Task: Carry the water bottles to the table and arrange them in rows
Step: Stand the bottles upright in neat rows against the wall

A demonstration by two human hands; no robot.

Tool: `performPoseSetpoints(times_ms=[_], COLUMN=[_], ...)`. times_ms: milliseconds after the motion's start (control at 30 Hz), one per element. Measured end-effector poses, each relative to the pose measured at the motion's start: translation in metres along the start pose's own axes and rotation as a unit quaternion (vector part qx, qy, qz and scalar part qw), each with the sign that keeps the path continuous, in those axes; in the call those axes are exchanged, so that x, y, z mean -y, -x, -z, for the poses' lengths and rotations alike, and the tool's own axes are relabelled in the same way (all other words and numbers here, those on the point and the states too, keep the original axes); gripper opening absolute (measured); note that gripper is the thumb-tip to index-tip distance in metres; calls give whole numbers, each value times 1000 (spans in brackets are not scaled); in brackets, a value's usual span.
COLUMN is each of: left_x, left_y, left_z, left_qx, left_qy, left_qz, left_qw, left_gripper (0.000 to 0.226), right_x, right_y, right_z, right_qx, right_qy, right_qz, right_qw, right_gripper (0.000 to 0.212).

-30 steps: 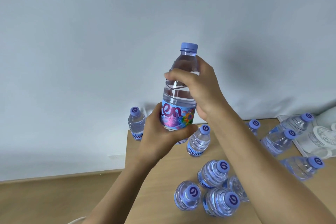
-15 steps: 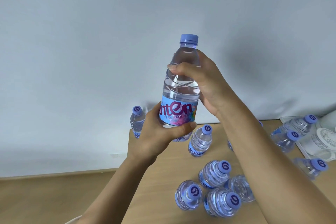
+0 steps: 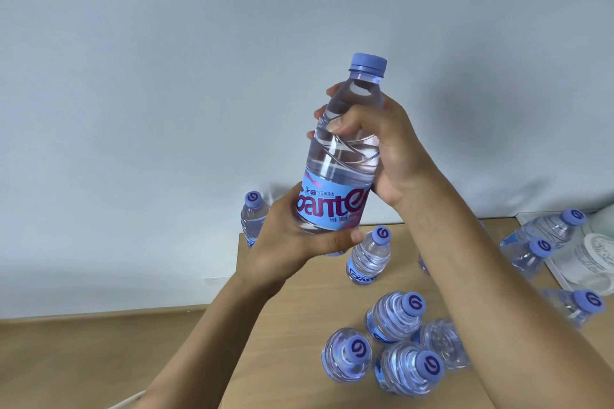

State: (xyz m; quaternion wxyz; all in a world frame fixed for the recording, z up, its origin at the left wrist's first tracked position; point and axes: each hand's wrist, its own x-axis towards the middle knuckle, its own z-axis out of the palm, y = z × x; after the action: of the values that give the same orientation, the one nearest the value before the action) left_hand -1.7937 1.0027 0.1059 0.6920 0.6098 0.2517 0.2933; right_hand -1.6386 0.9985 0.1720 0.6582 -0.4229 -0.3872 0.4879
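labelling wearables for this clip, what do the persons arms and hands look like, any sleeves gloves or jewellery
Both forearms are bare up to the frame's lower edge, with no sleeves showing. The left hand and right hand wear no gloves, and no rings, watch or bracelet show. The right thumbnail is short and unpainted.

The held bottle [image 3: 342, 156] carries a blue label [image 3: 329, 206] reading "gante" in large magenta letters below the right fingers [image 3: 335, 124]. Small print beneath shows "580ml". A bottle on the counter [image 3: 368, 257], below the fingers, shows part of the same word.
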Motion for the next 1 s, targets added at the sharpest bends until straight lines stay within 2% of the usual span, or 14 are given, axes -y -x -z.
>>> performPoseSetpoints(times_ms=[67,133,267,367,467,600,800,933,1000], left_x=[1,4,6,5,7,6,14,21,25], left_y=[0,0,1,-1,1,0,-2,-3,-3], left_z=[1,-1,-10,-10,-7,-4,6,11,13], left_qx=[-1,-34,-112,-140,-124,-77,-54,-63,-58], left_qy=[9,2,-58,-113,-105,-63,-27,-18,-26], left_qz=[-5,-6,-31,-48,-34,-16,-3,10,14], left_qw=[1000,999,992,983,986,995,998,998,998], left_gripper=[44,41,43,45,50,53,46,52,52], right_x=[1,1,-5,-11,-12,-10,-11,-13,-18], right_y=[-1,-1,-1,-1,-2,-5,-7,-7,-6], right_z=[2,2,-1,-5,-5,-1,-1,2,5], right_qx=[28,38,-47,-95,-95,-56,-28,14,6], right_qy=[4,32,115,111,85,56,109,81,83], right_qz=[-4,-4,26,45,41,25,32,-29,-39], right_qw=[1000,999,992,988,991,997,993,996,996], right_gripper=[36,35,34,24,16,15,17,8,10])
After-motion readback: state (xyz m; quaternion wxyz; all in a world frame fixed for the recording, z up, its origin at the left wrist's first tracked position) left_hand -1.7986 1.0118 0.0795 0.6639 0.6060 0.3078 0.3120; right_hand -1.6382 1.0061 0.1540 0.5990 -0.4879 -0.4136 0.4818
